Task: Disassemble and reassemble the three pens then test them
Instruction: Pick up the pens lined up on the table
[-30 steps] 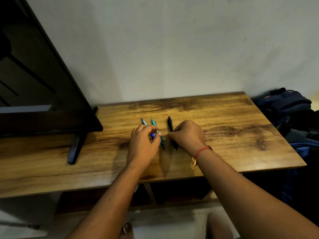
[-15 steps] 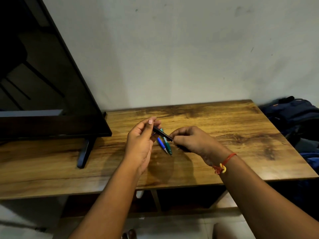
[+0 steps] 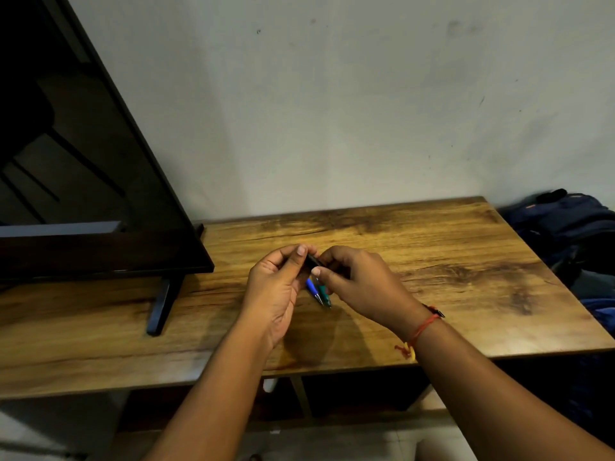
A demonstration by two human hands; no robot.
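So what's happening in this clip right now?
A person holds a black pen above a wooden table, with the left hand on one end and the right hand on the other, as if about to take it apart. A blue pen and a green pen lie side by side on the table under the hands. A dark monitor stands to the left.

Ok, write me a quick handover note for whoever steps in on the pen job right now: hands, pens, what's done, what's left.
Left hand: pinching one end of the black pen.
Right hand: gripping the pen's other end; pen held above the wooden table.
Blue pen and green pen: lying side by side on the table under the hands, apparently whole.
Done: black pen picked up; no loose parts visible.
Left: take apart and rebuild all three pens, then test. No paper in view for testing.
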